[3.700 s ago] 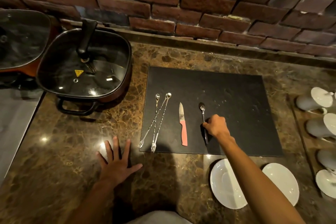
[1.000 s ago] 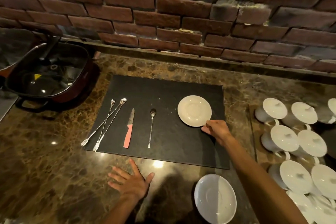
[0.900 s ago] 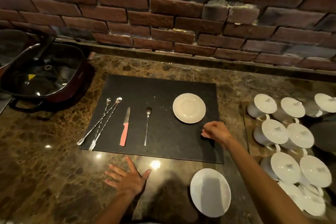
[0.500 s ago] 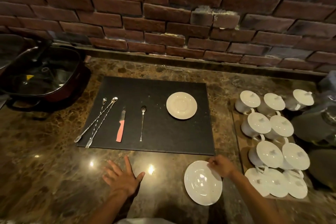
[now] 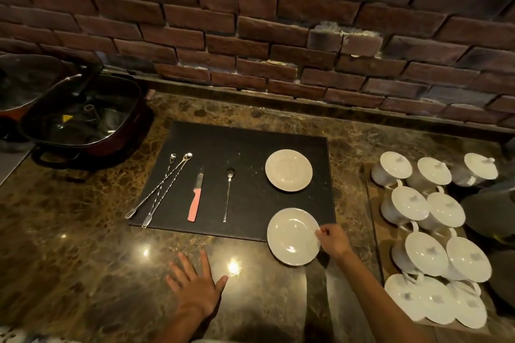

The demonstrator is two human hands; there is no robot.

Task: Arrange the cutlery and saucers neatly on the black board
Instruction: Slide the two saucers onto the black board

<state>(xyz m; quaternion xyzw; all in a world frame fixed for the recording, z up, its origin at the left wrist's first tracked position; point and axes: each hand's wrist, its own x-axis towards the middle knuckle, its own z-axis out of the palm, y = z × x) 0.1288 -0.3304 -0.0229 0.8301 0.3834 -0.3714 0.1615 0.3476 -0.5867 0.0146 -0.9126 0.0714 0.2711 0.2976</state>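
Note:
The black board [image 5: 245,142] lies on the brown marble counter. On its left part sit two long twisted bar forks [image 5: 160,189], crossed. Beside them are a pink-handled knife [image 5: 195,195] and a small spoon [image 5: 228,193]. A white saucer [image 5: 288,170] rests on the board's far right. My right hand [image 5: 333,239] pinches the right rim of a second white saucer [image 5: 292,235], which overlaps the board's near right corner. My left hand [image 5: 195,284] lies flat on the counter, fingers spread, holding nothing.
A square pan with a glass lid [image 5: 80,120] stands at the left, with another lidded pan [image 5: 25,81] behind it. Several white lidded cups [image 5: 429,220] crowd a wooden tray at the right. A brick wall [image 5: 250,22] backs the counter.
My right hand let go of the first saucer on the board, dropped to the second saucer on the counter, gripped its rim and moved it up over the board's near right corner.

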